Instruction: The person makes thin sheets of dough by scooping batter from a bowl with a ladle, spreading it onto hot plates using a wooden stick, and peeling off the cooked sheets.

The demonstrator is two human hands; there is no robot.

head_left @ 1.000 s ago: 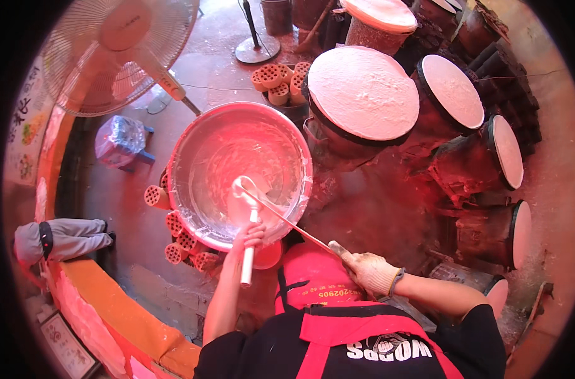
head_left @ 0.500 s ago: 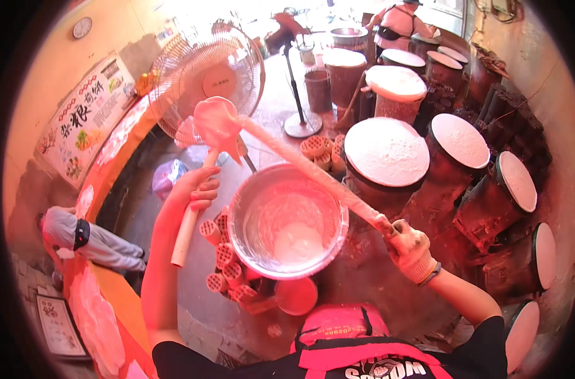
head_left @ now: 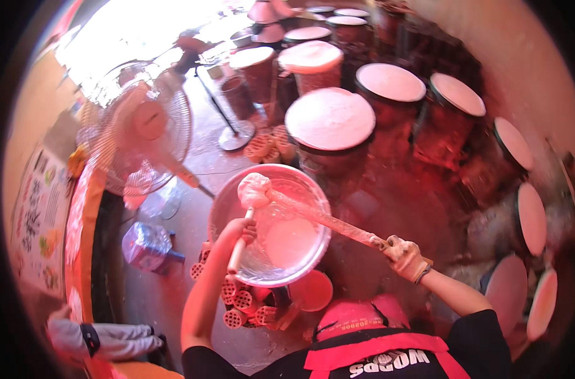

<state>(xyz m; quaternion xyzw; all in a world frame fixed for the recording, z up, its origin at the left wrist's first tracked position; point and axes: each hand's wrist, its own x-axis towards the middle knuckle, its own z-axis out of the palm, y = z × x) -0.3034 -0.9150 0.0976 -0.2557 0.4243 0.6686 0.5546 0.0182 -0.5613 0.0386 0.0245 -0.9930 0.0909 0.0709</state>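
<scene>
My left hand, bare, is closed round a pale round wooden handle. The head of that tool is hidden in a lump of thick whitish batter. My right hand, in a cream work glove, grips the end of a long batter-smeared stick. The stick's far end runs into the same lump. Both tools are over a wide metal basin, whose inner wall is streaked with batter. A smooth pool of batter lies at its bottom.
Several drum stoves with round white-coated griddles curve round the far and right sides. Honeycomb coal briquettes are stacked beside the basin. A large fan stands at left, near a plastic-wrapped stool. A person is at lower left.
Both hands have come down and nearer the body, bringing the two joined tools from beyond the basin to over it. My view has swung toward the right.
</scene>
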